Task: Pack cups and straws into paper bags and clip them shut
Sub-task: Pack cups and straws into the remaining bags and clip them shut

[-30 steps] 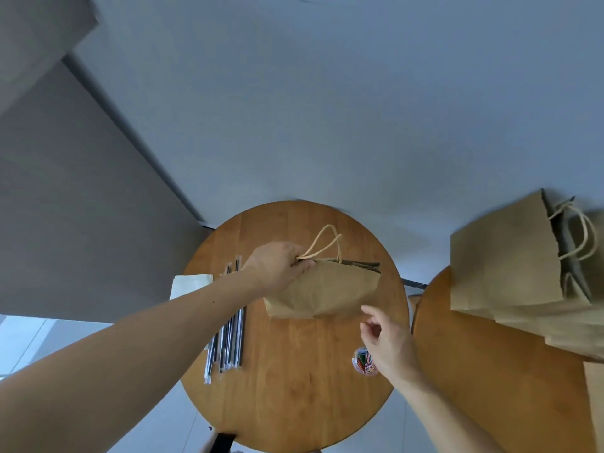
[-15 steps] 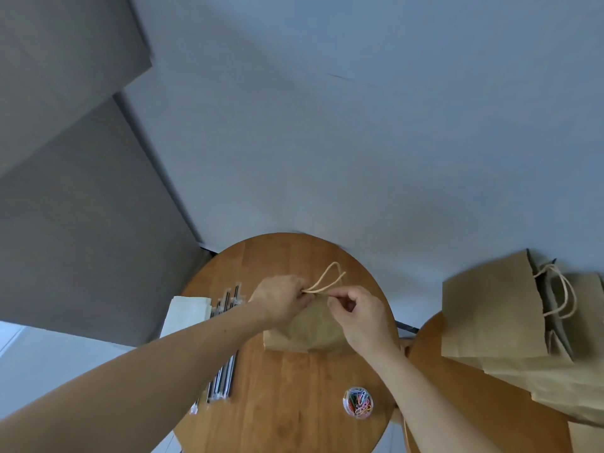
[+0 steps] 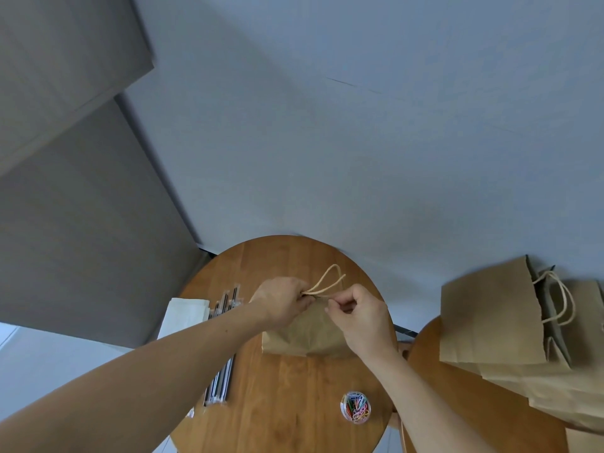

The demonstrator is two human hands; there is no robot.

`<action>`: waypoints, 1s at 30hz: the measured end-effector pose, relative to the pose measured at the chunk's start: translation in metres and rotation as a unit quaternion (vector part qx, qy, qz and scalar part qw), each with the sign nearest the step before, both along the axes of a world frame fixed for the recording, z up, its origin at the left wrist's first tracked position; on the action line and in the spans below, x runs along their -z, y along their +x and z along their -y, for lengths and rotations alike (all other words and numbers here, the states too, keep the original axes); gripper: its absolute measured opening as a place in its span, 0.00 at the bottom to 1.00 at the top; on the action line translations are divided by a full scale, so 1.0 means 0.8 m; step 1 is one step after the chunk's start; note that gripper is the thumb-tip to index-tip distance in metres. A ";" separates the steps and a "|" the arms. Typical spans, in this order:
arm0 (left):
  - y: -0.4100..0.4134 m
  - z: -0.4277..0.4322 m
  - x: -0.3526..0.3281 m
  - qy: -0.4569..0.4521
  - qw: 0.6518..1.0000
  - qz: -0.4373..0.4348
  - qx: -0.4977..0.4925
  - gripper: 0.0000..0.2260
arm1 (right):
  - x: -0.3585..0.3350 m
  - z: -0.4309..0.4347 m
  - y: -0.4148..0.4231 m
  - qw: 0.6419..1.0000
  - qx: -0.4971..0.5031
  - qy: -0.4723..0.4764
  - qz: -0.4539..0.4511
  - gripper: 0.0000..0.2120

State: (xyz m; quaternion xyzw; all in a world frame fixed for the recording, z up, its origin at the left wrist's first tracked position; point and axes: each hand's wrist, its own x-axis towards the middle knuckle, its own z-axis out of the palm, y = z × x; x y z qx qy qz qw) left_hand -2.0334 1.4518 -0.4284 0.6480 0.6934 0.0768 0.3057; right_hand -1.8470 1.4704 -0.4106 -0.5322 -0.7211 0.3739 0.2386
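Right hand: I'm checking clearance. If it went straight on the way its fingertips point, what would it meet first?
The right hand has its fingertips pointing left along the top edge of the paper bag. It would probably meet the fingers of the left hand first, though depth is unclear.

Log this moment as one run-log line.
left hand: pinches paper bag top | right hand: pinches paper bag top | clip tub: on table

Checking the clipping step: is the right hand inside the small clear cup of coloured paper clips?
No, the right hand is at the top of the brown paper bag, apart from the clear cup of coloured paper clips.
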 end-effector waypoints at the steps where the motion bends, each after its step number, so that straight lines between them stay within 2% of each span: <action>1: 0.000 -0.001 0.001 -0.004 1.000 0.004 -0.001 0.06 | 0.000 0.000 0.000 1.000 0.004 0.006 -0.010 0.05; 6: -0.002 -0.004 0.005 0.013 0.998 0.047 -0.028 0.01 | -0.001 -0.003 -0.001 1.000 0.008 0.015 -0.017 0.04; 8: -0.001 -0.003 0.004 0.023 0.998 0.046 -0.032 0.03 | 0.000 -0.004 -0.002 0.999 0.005 0.015 -0.028 0.02; 10: 0.000 0.000 0.005 0.026 0.999 0.040 -0.021 0.02 | 0.000 -0.003 -0.002 0.999 -0.001 0.029 -0.039 0.01; 15: -0.002 0.009 0.004 0.077 0.996 0.012 0.039 0.08 | 0.004 -0.006 -0.008 0.993 -0.037 0.108 -0.009 0.06; 19: -0.003 0.012 0.006 0.116 0.991 -0.014 0.069 0.10 | 0.011 -0.007 -0.011 0.993 -0.042 0.114 0.005 0.09; 24: -0.004 0.006 0.004 0.115 0.990 -0.020 0.080 0.09 | 0.013 -0.017 -0.015 0.995 -0.057 0.086 0.008 0.07; 30: -0.004 0.001 0.004 0.097 0.992 -0.015 0.080 0.10 | 0.017 -0.023 -0.014 0.986 -0.081 0.141 0.033 0.04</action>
